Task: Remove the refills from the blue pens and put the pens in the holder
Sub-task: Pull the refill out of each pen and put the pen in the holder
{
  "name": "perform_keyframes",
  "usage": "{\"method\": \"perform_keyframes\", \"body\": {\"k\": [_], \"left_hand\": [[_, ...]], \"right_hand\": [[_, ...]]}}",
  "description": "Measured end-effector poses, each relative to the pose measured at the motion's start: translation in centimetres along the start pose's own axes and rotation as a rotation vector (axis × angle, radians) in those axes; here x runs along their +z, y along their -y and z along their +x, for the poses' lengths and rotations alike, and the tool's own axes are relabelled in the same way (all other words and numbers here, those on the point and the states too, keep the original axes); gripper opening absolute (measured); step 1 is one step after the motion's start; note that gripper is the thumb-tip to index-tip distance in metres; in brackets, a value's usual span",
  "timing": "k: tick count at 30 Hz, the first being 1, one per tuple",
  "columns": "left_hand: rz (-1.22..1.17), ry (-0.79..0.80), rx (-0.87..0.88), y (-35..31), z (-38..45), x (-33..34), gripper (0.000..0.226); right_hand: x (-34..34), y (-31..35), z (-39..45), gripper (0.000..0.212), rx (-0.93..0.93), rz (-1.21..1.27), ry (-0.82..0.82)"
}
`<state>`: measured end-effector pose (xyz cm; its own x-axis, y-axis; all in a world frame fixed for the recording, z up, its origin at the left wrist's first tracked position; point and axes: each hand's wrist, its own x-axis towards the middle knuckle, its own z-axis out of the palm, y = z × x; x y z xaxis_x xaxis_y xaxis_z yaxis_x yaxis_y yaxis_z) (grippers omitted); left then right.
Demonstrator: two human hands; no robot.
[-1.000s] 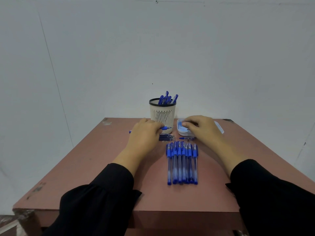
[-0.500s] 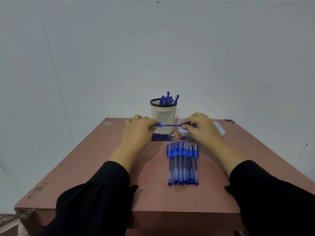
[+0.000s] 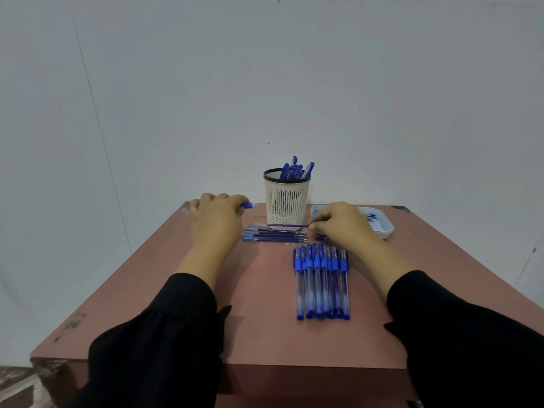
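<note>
Meanwhile, left hand (image 3: 216, 219) holds pen barrel (image 3: 248, 205) near table (image 3: 182, 290) edge.

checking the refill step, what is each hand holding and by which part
Left hand grips the pen barrel round its middle; right hand pinches the pulled-out refill at its right end.

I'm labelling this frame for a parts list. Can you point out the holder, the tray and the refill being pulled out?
holder (image 3: 286, 201), head view, on its slotted front wall.
tray (image 3: 388, 228), head view, on its right rim.
refill (image 3: 282, 225), head view, mid-length, left of the right hand (image 3: 343, 223).
</note>
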<state>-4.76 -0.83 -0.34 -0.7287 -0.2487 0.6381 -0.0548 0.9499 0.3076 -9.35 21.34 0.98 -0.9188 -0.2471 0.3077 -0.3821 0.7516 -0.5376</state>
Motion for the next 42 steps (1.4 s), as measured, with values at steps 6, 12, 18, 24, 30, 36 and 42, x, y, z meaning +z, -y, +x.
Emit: {"method": "perform_keyframes", "body": {"k": [6, 12, 18, 24, 30, 36, 42], "left_hand": [[0.008, 0.017, -0.002, -0.1, 0.1, 0.0, 0.028], [0.003, 0.035, -0.004, -0.4, 0.1, 0.0, 0.029], [0.009, 0.045, -0.012, -0.7, 0.1, -0.1, 0.029], [0.004, 0.044, -0.012, -0.7, 0.1, -0.1, 0.028], [0.001, 0.05, -0.004, -0.8, 0.1, 0.0, 0.029], [0.012, 0.062, 0.004, -0.9, 0.1, 0.1, 0.029], [0.008, 0.06, 0.015, -1.0, 0.1, 0.1, 0.029]], "right_hand": [[1.1, 1.9, 0.9, 0.009, -0.006, -0.202, 0.142], [1.2, 1.8, 0.8, 0.009, -0.032, -0.282, 0.132], [1.2, 1.9, 0.6, 0.01, -0.024, -0.221, 0.123], [1.2, 2.4, 0.2, 0.02, -0.037, -0.128, 0.183], [1.9, 3.1, 0.7, 0.017, -0.099, -0.28, 0.17], [2.6, 3.5, 1.3, 0.016, -0.118, -0.358, 0.121], [2.7, 3.2, 1.4, 0.021, -0.114, -0.376, 0.08]]}}
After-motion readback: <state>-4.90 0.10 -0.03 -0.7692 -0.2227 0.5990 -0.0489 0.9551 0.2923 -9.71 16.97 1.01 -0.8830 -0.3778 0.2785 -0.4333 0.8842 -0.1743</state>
